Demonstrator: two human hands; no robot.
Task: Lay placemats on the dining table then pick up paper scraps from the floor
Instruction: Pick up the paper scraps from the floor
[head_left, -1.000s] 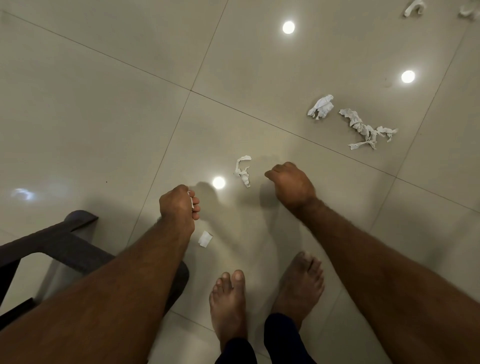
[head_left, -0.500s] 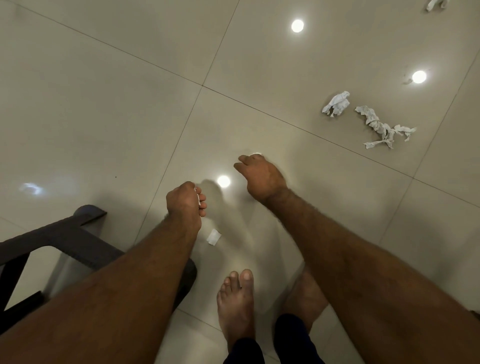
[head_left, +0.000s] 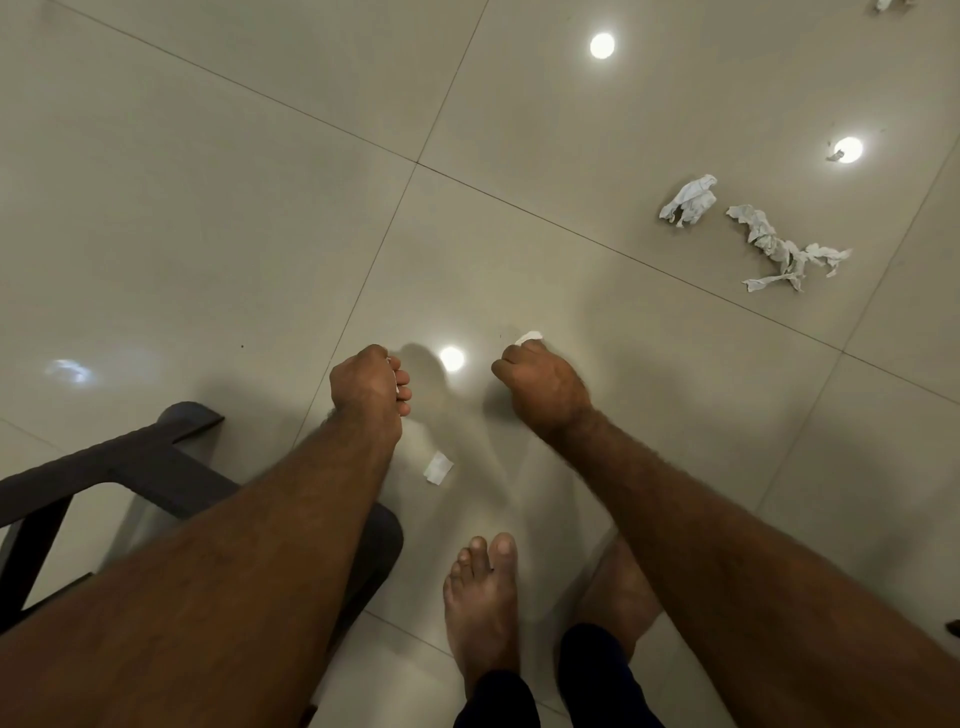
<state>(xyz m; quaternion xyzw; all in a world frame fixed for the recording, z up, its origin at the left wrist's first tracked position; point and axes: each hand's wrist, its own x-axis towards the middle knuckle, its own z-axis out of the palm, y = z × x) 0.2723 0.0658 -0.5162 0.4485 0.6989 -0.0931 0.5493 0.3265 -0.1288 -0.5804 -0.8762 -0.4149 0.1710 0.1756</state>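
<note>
Your right hand (head_left: 543, 387) has its fingers curled tight around a paper scrap (head_left: 529, 338), and only a white corner pokes out past the knuckles. Your left hand (head_left: 371, 387) is also curled closed, with a white sliver (head_left: 397, 388) just showing between its fingers; how much paper it holds you cannot tell. Both fists hang above the floor (head_left: 208, 218), well apart from each other.

Between and below your hands a small flat scrap (head_left: 438, 467) lies on the tile. Off to the right, a crumpled wad (head_left: 690, 200) sits just beside a long twisted strip (head_left: 784, 249), and a tiny scrap (head_left: 836, 154) lies farther up, at the rim of a ceiling-light reflection (head_left: 849, 149).

Your bare left foot (head_left: 483, 597) stands flat below the flat scrap; your right foot (head_left: 618, 587) is partly hidden behind your right forearm. A dark chair (head_left: 130, 462) juts in at lower left, under your left forearm.
</note>
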